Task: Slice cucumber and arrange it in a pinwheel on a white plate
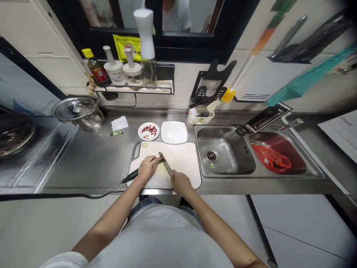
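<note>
On the white cutting board (pixel 185 162) lies a dark green cucumber (pixel 130 176), slanting from the lower left up under my left hand (pixel 147 169). The fingers of that hand are closed over it near its cut end. My right hand (pixel 180 181) is wrapped round the handle of a knife (pixel 167 166), whose blade stands at the cucumber's end by my left fingertips. Whether the blade is inside the cucumber, I cannot tell. A round cucumber slice (pixel 144 144) rests at the board's upper left corner.
Behind the board are a plate with red pieces (pixel 149 131) and a white plate (pixel 174 132). To the right is a double sink (pixel 225 149) with a red bag (pixel 272 159). A lidded pot (pixel 80 113) stands left; above hangs a condiment rack (pixel 134 90).
</note>
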A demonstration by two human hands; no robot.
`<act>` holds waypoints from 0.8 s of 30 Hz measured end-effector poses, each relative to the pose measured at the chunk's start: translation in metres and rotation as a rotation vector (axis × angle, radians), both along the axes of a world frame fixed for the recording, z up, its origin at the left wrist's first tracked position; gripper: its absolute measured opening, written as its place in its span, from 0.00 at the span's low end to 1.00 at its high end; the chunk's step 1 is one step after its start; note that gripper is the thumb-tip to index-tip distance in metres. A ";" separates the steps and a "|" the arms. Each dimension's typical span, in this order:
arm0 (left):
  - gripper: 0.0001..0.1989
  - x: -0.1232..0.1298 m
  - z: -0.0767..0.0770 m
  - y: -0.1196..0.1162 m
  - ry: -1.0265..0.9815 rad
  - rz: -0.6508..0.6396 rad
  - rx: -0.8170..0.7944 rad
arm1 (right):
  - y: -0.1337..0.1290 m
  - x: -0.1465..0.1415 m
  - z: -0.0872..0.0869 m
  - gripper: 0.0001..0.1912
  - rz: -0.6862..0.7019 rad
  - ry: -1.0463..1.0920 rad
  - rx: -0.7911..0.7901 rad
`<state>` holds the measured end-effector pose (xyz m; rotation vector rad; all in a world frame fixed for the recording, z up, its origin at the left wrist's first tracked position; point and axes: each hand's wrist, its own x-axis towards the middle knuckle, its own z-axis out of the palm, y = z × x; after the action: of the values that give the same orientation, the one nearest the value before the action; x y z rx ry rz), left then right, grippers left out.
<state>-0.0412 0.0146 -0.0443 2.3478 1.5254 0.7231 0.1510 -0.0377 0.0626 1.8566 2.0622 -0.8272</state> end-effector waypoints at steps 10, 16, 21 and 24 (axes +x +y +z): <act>0.14 0.000 0.001 0.003 -0.014 0.002 -0.010 | 0.002 0.000 0.005 0.17 -0.013 0.019 -0.044; 0.14 -0.001 0.000 0.005 -0.017 -0.014 -0.002 | 0.006 -0.004 0.005 0.18 0.000 0.009 -0.021; 0.14 -0.001 0.000 0.005 -0.006 -0.021 -0.010 | 0.012 -0.008 0.001 0.18 0.000 0.009 -0.019; 0.14 -0.001 0.000 0.005 0.006 -0.017 -0.013 | 0.017 -0.011 -0.004 0.18 0.000 0.014 -0.008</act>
<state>-0.0425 0.0195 -0.0444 2.3527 1.5066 0.7003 0.1402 -0.0208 0.0584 1.8524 2.0638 -0.8496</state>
